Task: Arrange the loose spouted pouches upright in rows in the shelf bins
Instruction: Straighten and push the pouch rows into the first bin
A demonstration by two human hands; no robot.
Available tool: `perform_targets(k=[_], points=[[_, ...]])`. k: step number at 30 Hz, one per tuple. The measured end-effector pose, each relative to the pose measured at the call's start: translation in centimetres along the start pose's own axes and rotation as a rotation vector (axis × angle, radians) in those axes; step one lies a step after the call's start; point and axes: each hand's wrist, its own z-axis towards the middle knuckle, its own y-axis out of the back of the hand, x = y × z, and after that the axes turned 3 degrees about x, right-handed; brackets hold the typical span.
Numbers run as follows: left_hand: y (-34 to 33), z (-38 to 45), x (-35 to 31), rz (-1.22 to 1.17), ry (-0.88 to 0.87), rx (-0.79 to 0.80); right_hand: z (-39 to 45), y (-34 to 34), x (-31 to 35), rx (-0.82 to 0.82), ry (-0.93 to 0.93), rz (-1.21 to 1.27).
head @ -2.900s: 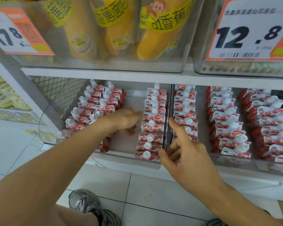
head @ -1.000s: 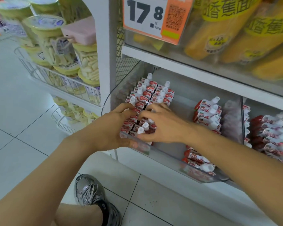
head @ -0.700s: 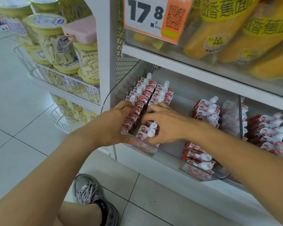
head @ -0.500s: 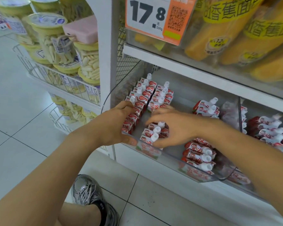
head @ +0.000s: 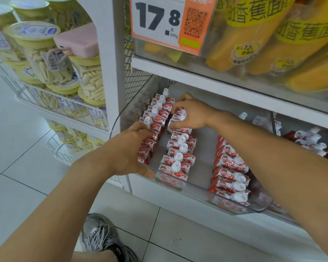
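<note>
Both hands were inside the clear bin [head: 197,188] on the lower shelf; the left hand [head: 130,150] lay along the left row of pouches [head: 155,120], its fingers curled against the near end of that row and its thumb pressed on the bin's front lip; the right hand [head: 192,112] reached further back, its fingers bent down and pinching the top of a pouch [head: 179,112] at the far end of the middle row [head: 178,154]. The red-and-white pouches (each with a white screw cap) stood in three lines in this bin: the left one tight against the side wall, the middle one just beside it, and the right row [head: 231,173] well apart across a bare strip of bin floor, its pouches leaning rightward. More pouches [head: 309,140] lay in the next bin to the right. Above the shelf hung a price tag [head: 167,23] reading 17.8, with yellow packets [head: 273,44] behind it; jars of snacks [head: 45,59] filled the wire rack to the left; a grey shoe [head: 100,237] showed on the tiled floor.
</note>
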Motion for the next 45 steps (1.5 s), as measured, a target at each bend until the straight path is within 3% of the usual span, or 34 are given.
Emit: perform_targets(k=[8,12,14,16,19,21,24,29,34,37,40,45], points=[[0.3,-0.4,-0.6,-0.017,0.008,0.059,-2.9,0.5,-0.5,0.063,-0.092,0.009],[1.6,-1.7,-2.6,-0.06,-0.016,-0.179,-10.2,1.1,2.2,-0.181,-0.262,0.194],[1.8,-1.5,-3.8,-0.2,-0.041,-0.211,-13.7,-1.2,4.0,-0.112,-0.311,0.355],[1.4,-0.3,-5.1,-0.315,-0.014,-0.059,-15.0,-4.0,5.4,0.036,-0.298,0.53],[-0.1,0.9,-7.0,-0.302,0.073,0.209,-14.5,-7.0,5.9,0.085,-0.34,0.671],[-0.8,1.7,-6.9,-0.283,0.118,0.262,-14.0,-7.5,5.7,0.085,-0.397,0.746],[-0.4,2.7,-6.1,-0.439,0.181,0.375,-14.1,-5.9,5.5,0.105,-0.507,0.911],[-0.6,6.9,-7.0,-0.438,0.252,0.255,-11.0,-4.5,6.1,-0.175,-0.625,1.174],[-2.3,9.2,-5.9,-0.722,0.278,0.316,-9.6,-5.3,6.3,-0.203,-0.716,1.277],[-1.7,10.5,-5.7,-0.735,0.334,0.224,-8.3,-4.9,4.6,-0.223,-0.781,1.228],[-1.9,12.7,-6.2,-0.788,0.3,0.086,-6.6,-5.0,3.3,-0.371,-0.864,1.134],[-2.6,14.8,-7.4,-0.854,0.236,-0.01,-5.2,-5.8,1.5,-0.593,-0.71,1.234]])
